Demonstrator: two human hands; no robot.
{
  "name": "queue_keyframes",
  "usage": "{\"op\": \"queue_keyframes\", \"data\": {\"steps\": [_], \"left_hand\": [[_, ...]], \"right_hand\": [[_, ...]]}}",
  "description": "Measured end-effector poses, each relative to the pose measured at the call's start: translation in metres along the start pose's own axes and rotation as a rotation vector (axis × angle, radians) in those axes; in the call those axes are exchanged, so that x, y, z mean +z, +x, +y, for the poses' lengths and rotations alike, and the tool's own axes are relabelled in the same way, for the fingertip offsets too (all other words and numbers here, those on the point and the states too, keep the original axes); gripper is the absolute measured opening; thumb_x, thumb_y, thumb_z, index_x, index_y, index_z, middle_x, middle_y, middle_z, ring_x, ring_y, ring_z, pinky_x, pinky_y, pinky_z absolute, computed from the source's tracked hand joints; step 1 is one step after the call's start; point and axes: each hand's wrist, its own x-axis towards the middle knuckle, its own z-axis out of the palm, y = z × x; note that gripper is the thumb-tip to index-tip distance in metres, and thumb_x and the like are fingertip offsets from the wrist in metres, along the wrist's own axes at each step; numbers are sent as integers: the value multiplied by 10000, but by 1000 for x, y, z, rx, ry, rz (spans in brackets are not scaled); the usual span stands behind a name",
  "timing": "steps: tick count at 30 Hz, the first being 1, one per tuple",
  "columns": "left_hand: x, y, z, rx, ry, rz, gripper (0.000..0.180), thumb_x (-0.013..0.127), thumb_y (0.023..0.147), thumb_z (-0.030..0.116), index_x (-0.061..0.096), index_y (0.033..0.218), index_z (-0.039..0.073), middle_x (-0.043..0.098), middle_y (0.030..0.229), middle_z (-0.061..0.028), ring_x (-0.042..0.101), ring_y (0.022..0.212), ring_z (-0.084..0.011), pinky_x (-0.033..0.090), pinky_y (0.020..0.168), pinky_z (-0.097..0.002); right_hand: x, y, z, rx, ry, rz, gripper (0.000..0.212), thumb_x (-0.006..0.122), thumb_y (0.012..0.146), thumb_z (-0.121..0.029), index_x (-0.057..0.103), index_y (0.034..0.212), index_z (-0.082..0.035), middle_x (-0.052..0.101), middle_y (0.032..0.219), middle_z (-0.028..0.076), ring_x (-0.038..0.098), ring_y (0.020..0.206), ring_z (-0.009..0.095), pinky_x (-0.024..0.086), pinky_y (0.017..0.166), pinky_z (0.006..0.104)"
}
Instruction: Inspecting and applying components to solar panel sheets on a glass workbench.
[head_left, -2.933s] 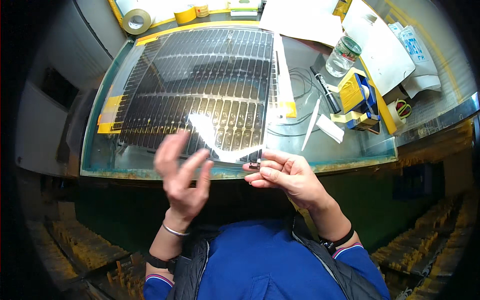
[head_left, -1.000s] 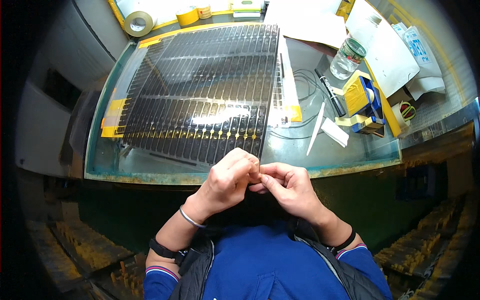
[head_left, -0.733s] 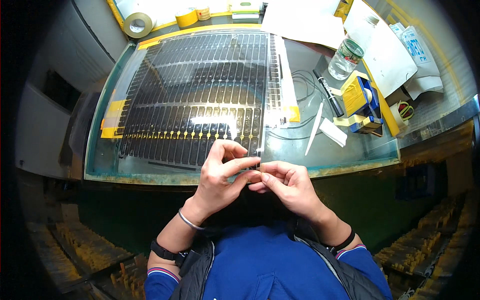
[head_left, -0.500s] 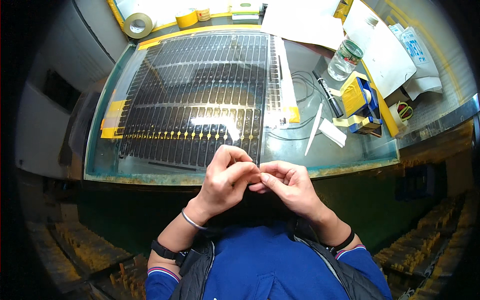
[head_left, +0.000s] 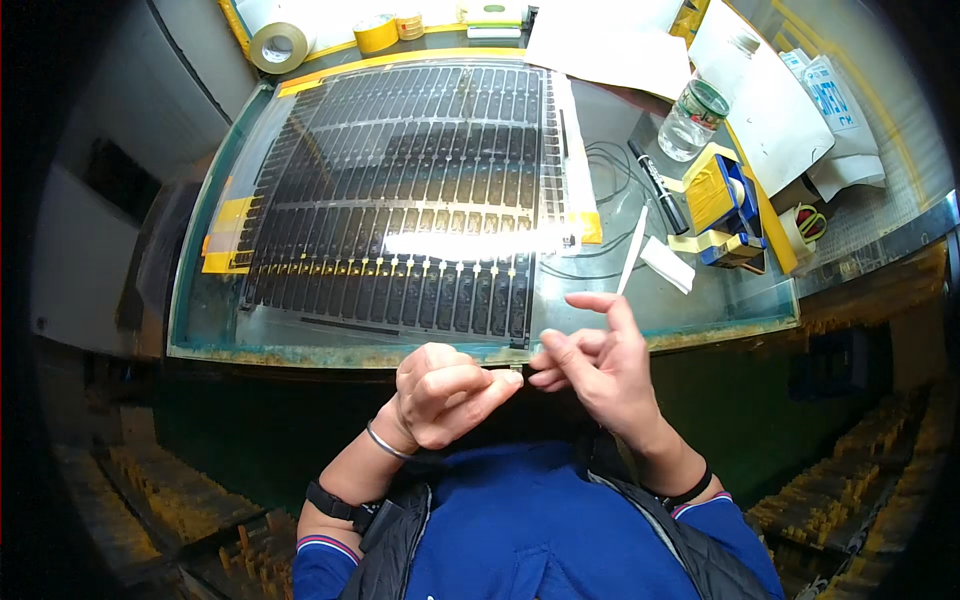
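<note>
A dark film sheet (head_left: 400, 170) printed with rows of narrow rectangular cells lies over the glass tabletop (head_left: 590, 325). Just in front of its near right corner, my left hand (head_left: 440, 395) is closed in a pinch. A tiny pale piece (head_left: 516, 369) shows at the tips of its thumb and finger, too small to name. My right hand (head_left: 605, 365) is beside it with fingers apart and index finger raised, and I see nothing in it.
To the right lie a white stick (head_left: 632, 250), a folded white wipe (head_left: 667, 265), a black marker (head_left: 658, 185) and a blue tape dispenser (head_left: 730, 205). A clear jar (head_left: 690, 125) stands behind them. Tape rolls (head_left: 277, 48) sit at the far left.
My hands have separated from their shared pinch at the sheet's corner. The left has dropped slightly toward me; the right has opened and shifted right. The sheet's near right corner appears lower and flatter.
</note>
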Motion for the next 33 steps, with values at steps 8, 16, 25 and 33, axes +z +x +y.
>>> {"op": "queue_keyframes", "data": {"steps": [8, 16, 25, 33], "left_hand": [[0, 7, 5, 58, -44, -3, 336, 811, 609, 24, 722, 924, 98, 489, 931, -10, 549, 721, -130, 451, 581, -258], [5, 6, 4, 91, -70, 15, 260, 739, 635, 42, 724, 893, 71, 531, 893, -10, 577, 695, -121, 483, 581, -240], [11, 23, 13, -374, -313, 140, 266, 816, 698, 27, 718, 944, 40, 627, 832, -69, 625, 662, -181, 519, 549, -279], [18, 35, 18, -646, -427, 93, 154, 733, 762, -35, 718, 911, -2, 684, 836, -116, 679, 692, -170, 553, 603, -250]], "right_hand": [[-11, -8, -5, -106, -158, -178, 202, 717, 858, -80, 609, 1017, -20, 670, 878, 30, 624, 814, 71, 495, 730, 215], [-13, -7, -5, -21, -87, -213, 249, 708, 857, -64, 580, 1064, -15, 668, 911, 40, 629, 857, 78, 506, 763, 219], [-8, 0, 8, -224, -9, 37, 233, 700, 841, -7, 524, 992, -32, 657, 888, 47, 623, 787, 64, 513, 718, 200], [6, 1, 11, -527, -162, 167, 275, 710, 810, 20, 500, 980, -30, 681, 847, 73, 658, 775, 101, 532, 712, 234]]}}
